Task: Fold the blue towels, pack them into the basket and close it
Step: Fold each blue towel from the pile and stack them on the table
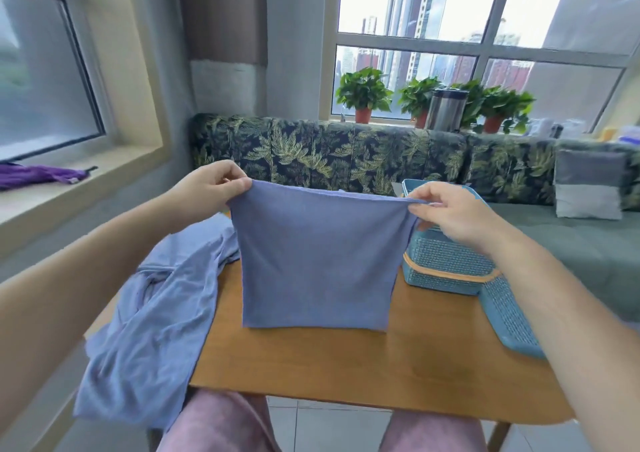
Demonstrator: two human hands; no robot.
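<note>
A blue towel (pixel 317 261) hangs folded in front of me above the wooden table (pixel 346 361). My left hand (pixel 207 188) pinches its top left corner. My right hand (pixel 446 214) pinches its top right corner. The lower edge of the towel touches or nearly touches the tabletop. A second blue towel (pixel 152 320) lies crumpled on the table's left side and hangs over its edge. A blue woven basket (pixel 446 261) stands at the right behind my right hand, its lid (pixel 509 316) lying beside it.
A leaf-patterned sofa (pixel 329 150) runs behind the table, with a grey cushion (pixel 588 185) at the right. Potted plants (pixel 363 95) and a metal flask (pixel 446 105) stand on the windowsill. A purple umbrella (pixel 38 174) lies on the left sill.
</note>
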